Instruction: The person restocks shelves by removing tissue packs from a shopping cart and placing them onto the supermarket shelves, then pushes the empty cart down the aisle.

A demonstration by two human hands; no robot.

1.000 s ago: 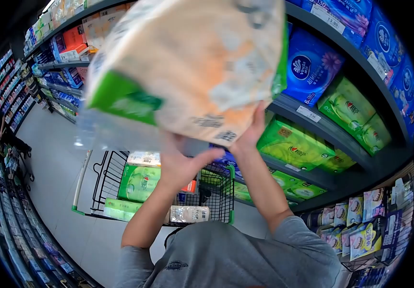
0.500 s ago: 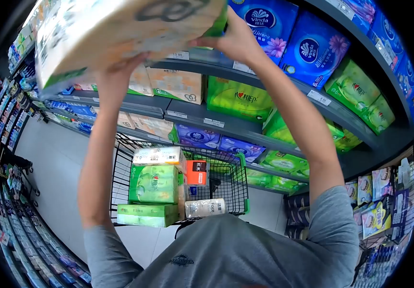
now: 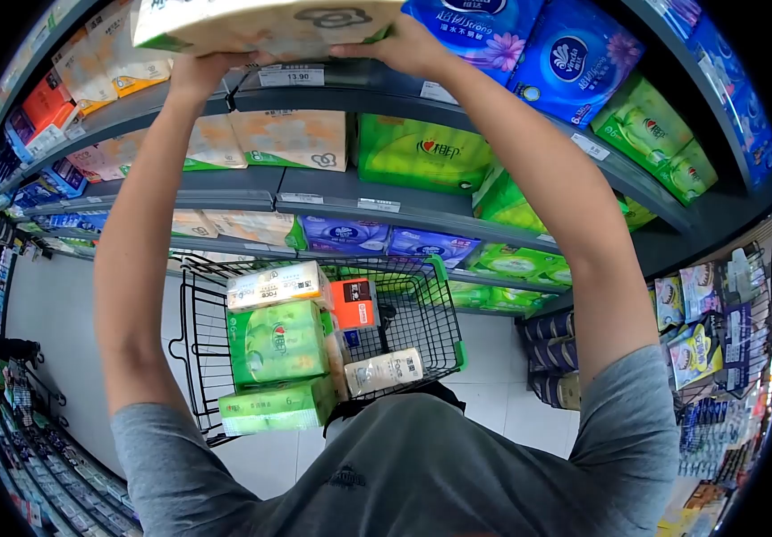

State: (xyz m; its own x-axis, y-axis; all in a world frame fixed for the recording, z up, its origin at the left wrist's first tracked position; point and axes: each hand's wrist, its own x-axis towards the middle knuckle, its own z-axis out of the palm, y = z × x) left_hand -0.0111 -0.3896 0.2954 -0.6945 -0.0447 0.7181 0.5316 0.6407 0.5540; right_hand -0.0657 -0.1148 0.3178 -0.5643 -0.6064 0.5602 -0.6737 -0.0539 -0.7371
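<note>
Both arms reach up to a large cream tissue pack (image 3: 260, 27) with a green edge, at the top of the view. My left hand (image 3: 208, 72) holds its underside near the left, fingers partly behind it. At its lower right corner, my right hand (image 3: 396, 45) grips the pack. The pack is at the upper shelf (image 3: 359, 85), above a price tag reading 13.90. Blue tissue packs (image 3: 475, 31) stand just right of my right hand. How far back the pack rests on the shelf cannot be made out.
Below me a black wire cart (image 3: 444, 309) holds green packs (image 3: 278, 345), white packs (image 3: 384, 371) and an orange pack (image 3: 354, 302). Lower shelves (image 3: 332, 190) carry green, cream and purple packs. Hanging goods (image 3: 699, 353) are at right. A person's dark legs show far left.
The cream pack has gone from close before the camera to the upper shelf, with both hands still on it. My arms have stretched up and forward, and the view has turned towards the shelves.
</note>
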